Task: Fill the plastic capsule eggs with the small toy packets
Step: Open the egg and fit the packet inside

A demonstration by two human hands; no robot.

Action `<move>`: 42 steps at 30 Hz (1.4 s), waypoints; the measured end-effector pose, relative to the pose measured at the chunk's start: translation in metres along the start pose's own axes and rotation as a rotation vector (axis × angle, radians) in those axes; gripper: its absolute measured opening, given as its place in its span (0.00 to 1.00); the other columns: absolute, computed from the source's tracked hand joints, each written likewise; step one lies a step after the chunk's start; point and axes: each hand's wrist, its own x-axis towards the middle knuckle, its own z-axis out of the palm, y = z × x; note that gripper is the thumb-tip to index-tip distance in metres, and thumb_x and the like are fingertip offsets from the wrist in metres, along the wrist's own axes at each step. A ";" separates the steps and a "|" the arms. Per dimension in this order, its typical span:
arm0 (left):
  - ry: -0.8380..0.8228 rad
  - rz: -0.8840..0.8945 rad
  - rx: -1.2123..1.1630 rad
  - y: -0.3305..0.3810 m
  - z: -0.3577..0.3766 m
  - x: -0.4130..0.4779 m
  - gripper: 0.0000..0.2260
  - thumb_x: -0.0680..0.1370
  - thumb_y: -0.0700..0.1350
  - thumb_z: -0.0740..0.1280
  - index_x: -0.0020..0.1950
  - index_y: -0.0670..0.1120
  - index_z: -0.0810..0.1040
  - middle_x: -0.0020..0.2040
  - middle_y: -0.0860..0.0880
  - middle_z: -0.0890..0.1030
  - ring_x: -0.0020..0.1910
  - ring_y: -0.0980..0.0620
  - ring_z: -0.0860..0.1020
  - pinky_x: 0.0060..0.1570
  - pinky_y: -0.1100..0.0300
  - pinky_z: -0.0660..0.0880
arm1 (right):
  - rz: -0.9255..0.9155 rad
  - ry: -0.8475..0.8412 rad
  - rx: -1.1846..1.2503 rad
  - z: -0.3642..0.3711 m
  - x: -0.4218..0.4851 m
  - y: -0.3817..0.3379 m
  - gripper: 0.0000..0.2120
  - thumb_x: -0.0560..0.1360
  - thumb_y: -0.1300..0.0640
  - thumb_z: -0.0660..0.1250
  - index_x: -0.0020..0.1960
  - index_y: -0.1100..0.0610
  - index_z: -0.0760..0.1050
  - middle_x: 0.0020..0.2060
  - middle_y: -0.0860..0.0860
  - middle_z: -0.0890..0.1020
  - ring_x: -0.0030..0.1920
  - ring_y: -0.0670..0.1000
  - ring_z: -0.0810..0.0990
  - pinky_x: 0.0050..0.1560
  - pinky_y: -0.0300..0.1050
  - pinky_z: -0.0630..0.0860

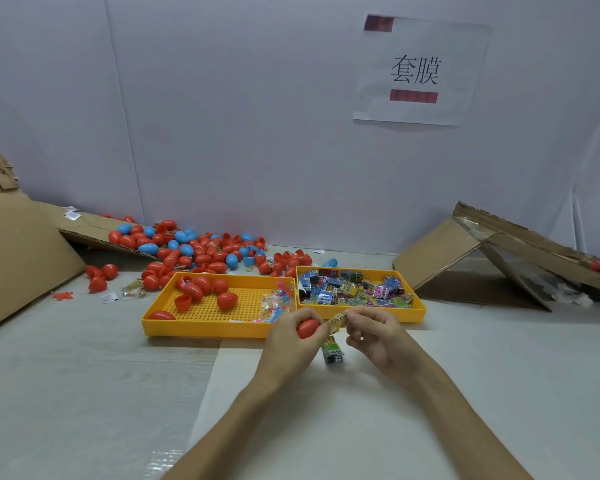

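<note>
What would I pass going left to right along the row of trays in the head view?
Big cardboard box, yellow tray of red eggs, yellow tray of toy packets, collapsed cardboard box.

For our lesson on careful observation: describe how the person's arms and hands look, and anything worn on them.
The left forearm and right forearm are bare, with no sleeves in view. The left hand and right hand wear no gloves. No watch, bracelet or ring shows, and no markings are visible.

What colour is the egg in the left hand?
Red. The egg in the left hand shows best in the head view.
</note>
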 end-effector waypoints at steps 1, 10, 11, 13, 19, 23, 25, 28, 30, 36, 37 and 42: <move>0.012 0.002 -0.002 0.000 0.000 0.000 0.08 0.77 0.43 0.72 0.40 0.53 0.80 0.39 0.57 0.79 0.43 0.57 0.77 0.39 0.70 0.73 | 0.000 0.006 0.005 0.000 0.000 0.000 0.05 0.72 0.62 0.69 0.40 0.62 0.82 0.31 0.52 0.73 0.33 0.47 0.71 0.37 0.39 0.72; 0.046 0.054 0.030 -0.003 0.000 -0.001 0.05 0.77 0.45 0.72 0.43 0.52 0.81 0.41 0.56 0.81 0.44 0.56 0.79 0.42 0.62 0.78 | 0.054 -0.032 -0.018 0.000 0.002 0.005 0.05 0.73 0.63 0.69 0.44 0.61 0.84 0.30 0.50 0.75 0.30 0.46 0.71 0.35 0.39 0.72; 0.030 0.060 0.035 -0.004 0.000 -0.001 0.05 0.77 0.45 0.73 0.43 0.52 0.81 0.41 0.57 0.81 0.45 0.56 0.79 0.43 0.63 0.78 | 0.060 -0.034 -0.019 -0.001 0.002 0.005 0.05 0.73 0.62 0.69 0.46 0.62 0.83 0.30 0.50 0.75 0.30 0.46 0.71 0.35 0.39 0.71; -0.018 0.057 0.032 -0.002 0.001 -0.002 0.06 0.77 0.46 0.73 0.44 0.56 0.79 0.43 0.59 0.80 0.46 0.57 0.79 0.42 0.68 0.76 | 0.060 -0.018 -0.026 -0.001 0.002 0.005 0.06 0.72 0.61 0.71 0.46 0.63 0.82 0.31 0.51 0.74 0.31 0.46 0.70 0.35 0.39 0.71; -0.175 -0.026 -0.107 0.002 0.002 -0.004 0.09 0.84 0.47 0.62 0.60 0.62 0.73 0.51 0.53 0.78 0.46 0.55 0.76 0.41 0.67 0.74 | 0.020 0.088 -0.083 -0.002 0.002 0.000 0.04 0.70 0.57 0.72 0.40 0.56 0.85 0.28 0.49 0.75 0.29 0.46 0.70 0.31 0.38 0.70; -0.227 -0.050 -0.094 0.002 0.003 -0.003 0.18 0.85 0.47 0.59 0.75 0.56 0.67 0.60 0.41 0.76 0.57 0.38 0.77 0.49 0.53 0.77 | 0.001 0.107 -0.088 -0.005 0.001 -0.001 0.04 0.70 0.55 0.73 0.43 0.54 0.86 0.32 0.49 0.77 0.31 0.47 0.73 0.33 0.39 0.71; -0.247 -0.028 -0.130 0.001 0.003 -0.005 0.17 0.84 0.50 0.61 0.72 0.59 0.66 0.56 0.48 0.75 0.44 0.49 0.79 0.39 0.65 0.74 | 0.000 0.096 -0.096 -0.006 0.001 -0.002 0.03 0.71 0.55 0.74 0.43 0.54 0.85 0.33 0.49 0.77 0.32 0.47 0.74 0.33 0.39 0.71; -0.242 -0.036 -0.169 -0.002 0.004 -0.005 0.12 0.83 0.50 0.66 0.61 0.59 0.65 0.55 0.50 0.78 0.37 0.59 0.75 0.38 0.66 0.73 | -0.001 0.055 -0.136 -0.005 0.001 -0.001 0.04 0.72 0.55 0.73 0.39 0.53 0.83 0.31 0.49 0.75 0.33 0.47 0.73 0.33 0.39 0.71; -0.244 -0.036 -0.161 -0.003 0.003 -0.006 0.11 0.81 0.51 0.68 0.58 0.57 0.66 0.55 0.49 0.79 0.40 0.56 0.75 0.39 0.63 0.74 | -0.003 0.032 -0.148 -0.005 0.001 -0.002 0.05 0.72 0.53 0.72 0.39 0.53 0.83 0.32 0.50 0.75 0.34 0.48 0.75 0.34 0.40 0.71; -0.184 -0.052 -0.126 -0.003 0.002 -0.002 0.16 0.77 0.51 0.74 0.56 0.56 0.68 0.51 0.50 0.81 0.41 0.56 0.79 0.41 0.62 0.77 | 0.002 0.054 -0.130 -0.008 0.001 -0.002 0.04 0.71 0.53 0.72 0.41 0.53 0.83 0.37 0.54 0.80 0.38 0.50 0.81 0.37 0.40 0.76; -0.157 -0.053 -0.138 -0.004 0.001 -0.001 0.15 0.76 0.50 0.75 0.55 0.55 0.70 0.50 0.49 0.82 0.41 0.55 0.80 0.41 0.62 0.77 | -0.001 0.052 -0.135 -0.008 0.001 -0.002 0.04 0.71 0.53 0.73 0.41 0.53 0.83 0.38 0.55 0.80 0.39 0.50 0.81 0.37 0.40 0.76; -0.012 -0.046 -0.207 -0.005 -0.003 0.003 0.11 0.74 0.44 0.78 0.53 0.50 0.80 0.49 0.50 0.85 0.47 0.51 0.84 0.48 0.52 0.83 | -0.050 0.094 -0.208 -0.007 -0.001 0.000 0.05 0.68 0.57 0.76 0.43 0.56 0.85 0.38 0.53 0.83 0.41 0.49 0.82 0.40 0.40 0.77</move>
